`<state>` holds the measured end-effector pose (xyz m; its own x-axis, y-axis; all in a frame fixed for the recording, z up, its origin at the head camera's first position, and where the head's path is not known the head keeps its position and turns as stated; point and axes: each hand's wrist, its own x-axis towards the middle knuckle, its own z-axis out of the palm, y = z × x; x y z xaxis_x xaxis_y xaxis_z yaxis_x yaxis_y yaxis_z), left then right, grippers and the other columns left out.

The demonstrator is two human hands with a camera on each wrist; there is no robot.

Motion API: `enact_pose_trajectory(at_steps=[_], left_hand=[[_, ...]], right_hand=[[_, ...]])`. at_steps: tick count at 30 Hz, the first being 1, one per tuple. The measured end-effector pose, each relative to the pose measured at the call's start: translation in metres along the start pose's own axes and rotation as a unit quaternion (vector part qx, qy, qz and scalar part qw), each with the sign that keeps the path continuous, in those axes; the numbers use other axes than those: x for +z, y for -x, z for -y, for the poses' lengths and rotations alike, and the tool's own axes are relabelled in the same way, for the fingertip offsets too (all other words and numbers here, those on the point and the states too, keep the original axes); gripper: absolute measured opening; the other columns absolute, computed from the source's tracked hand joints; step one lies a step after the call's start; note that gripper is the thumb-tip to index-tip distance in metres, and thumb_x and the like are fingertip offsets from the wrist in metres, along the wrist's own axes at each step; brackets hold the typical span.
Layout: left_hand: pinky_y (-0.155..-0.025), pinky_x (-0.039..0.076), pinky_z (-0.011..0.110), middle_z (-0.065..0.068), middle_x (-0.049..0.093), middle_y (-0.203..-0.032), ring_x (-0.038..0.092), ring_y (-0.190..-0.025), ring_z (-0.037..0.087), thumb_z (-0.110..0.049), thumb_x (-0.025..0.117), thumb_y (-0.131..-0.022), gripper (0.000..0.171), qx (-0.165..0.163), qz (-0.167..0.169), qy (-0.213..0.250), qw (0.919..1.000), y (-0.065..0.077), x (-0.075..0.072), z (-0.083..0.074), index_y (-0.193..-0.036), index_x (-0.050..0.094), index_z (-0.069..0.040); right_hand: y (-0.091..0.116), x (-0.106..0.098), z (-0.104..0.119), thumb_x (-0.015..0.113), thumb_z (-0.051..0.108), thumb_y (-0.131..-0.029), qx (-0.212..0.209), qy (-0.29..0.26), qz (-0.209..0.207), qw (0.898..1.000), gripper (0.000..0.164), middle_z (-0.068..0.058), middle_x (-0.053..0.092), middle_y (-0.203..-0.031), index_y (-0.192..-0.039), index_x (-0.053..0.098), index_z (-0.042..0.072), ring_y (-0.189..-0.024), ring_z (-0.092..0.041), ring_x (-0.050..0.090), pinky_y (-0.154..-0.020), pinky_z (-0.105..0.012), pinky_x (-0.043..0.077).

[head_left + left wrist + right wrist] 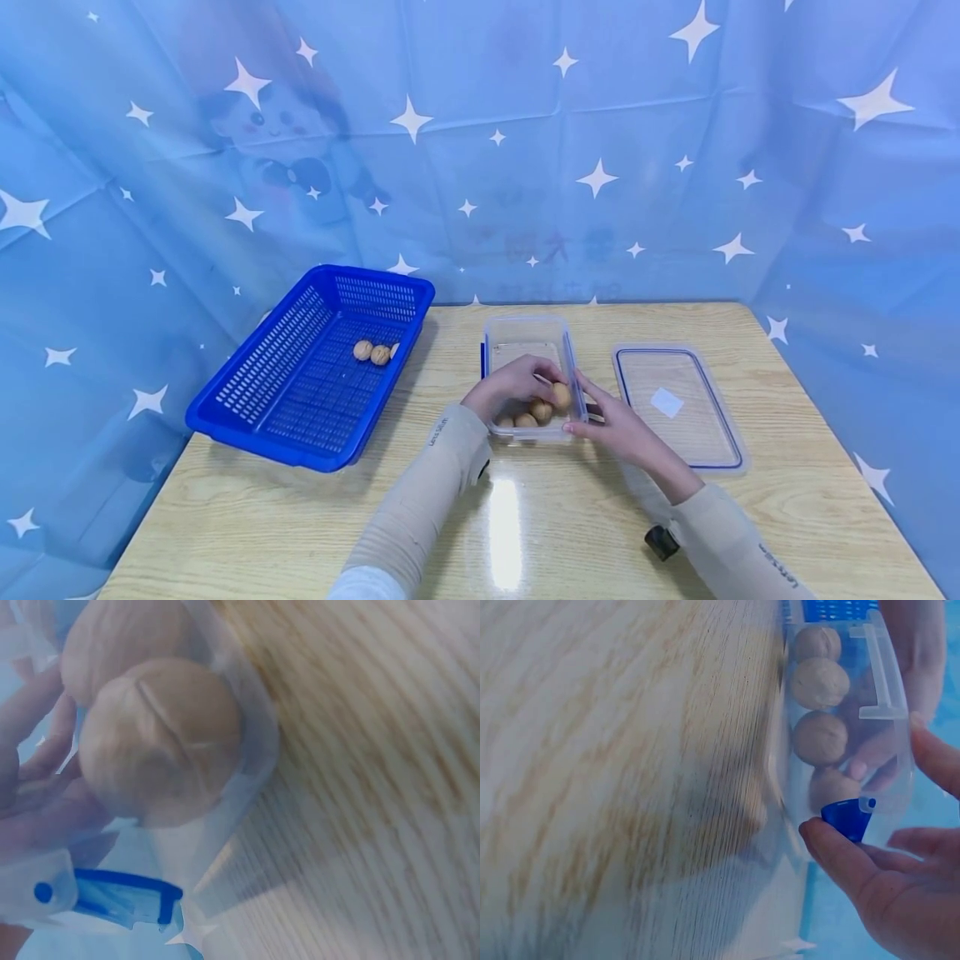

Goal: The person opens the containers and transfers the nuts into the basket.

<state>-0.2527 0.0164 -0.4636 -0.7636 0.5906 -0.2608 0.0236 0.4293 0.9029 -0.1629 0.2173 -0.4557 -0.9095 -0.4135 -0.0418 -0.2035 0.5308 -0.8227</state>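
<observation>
In the head view, a clear plastic food box (525, 329) stands on the table with several walnuts (541, 410) in a row along its front wall. My left hand (521, 379) reaches inside it, its fingers pinching the walnut (561, 396) at the front right corner. The fingertips show through the box wall against that walnut (834, 787) in the right wrist view. My right hand (618, 427) grips the box's right front corner from outside, near a blue latch (847, 819). In the left wrist view, two walnuts (161, 742) appear through the clear wall.
A blue slotted basket (300, 400) stands to the left, with a few walnuts (380, 355) at its right side. The clear lid (705, 417) with a blue seal lies flat to the right of the box. A blue star-patterned curtain (480, 167) hangs behind the wooden table (285, 533).
</observation>
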Motion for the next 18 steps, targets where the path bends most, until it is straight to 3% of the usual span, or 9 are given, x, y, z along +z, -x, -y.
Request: enact_pose_trajectory(at_steps=[9,18], left_hand=[[-0.095,0.051,0.029,0.004,0.066,-0.121,0.061,-0.105,0.014,-0.008,0.07,-0.09,0.026,0.02,-0.01,0.009,0.9997,0.003,-0.009,-0.001,-0.116,0.069,-0.011],[-0.094,0.054,0.026,0.009,0.067,-0.122,0.064,-0.11,0.019,-0.011,0.071,-0.092,0.03,0.056,-0.038,0.002,0.9977,0.006,-0.026,-0.012,-0.122,0.067,-0.009]], right_hand=[[-0.001,0.001,0.001,0.067,0.02,-0.096,0.0,-0.002,0.002,1.0,0.086,-0.033,0.016,-0.16,-0.159,0.012,0.003,-0.132,-0.054,0.046,-0.108,-0.057,0.045],[-0.001,0.0,0.002,0.066,0.019,-0.097,0.009,-0.013,0.007,1.0,0.085,-0.034,0.012,-0.161,-0.159,0.01,0.002,-0.135,-0.056,0.041,-0.11,-0.058,0.042]])
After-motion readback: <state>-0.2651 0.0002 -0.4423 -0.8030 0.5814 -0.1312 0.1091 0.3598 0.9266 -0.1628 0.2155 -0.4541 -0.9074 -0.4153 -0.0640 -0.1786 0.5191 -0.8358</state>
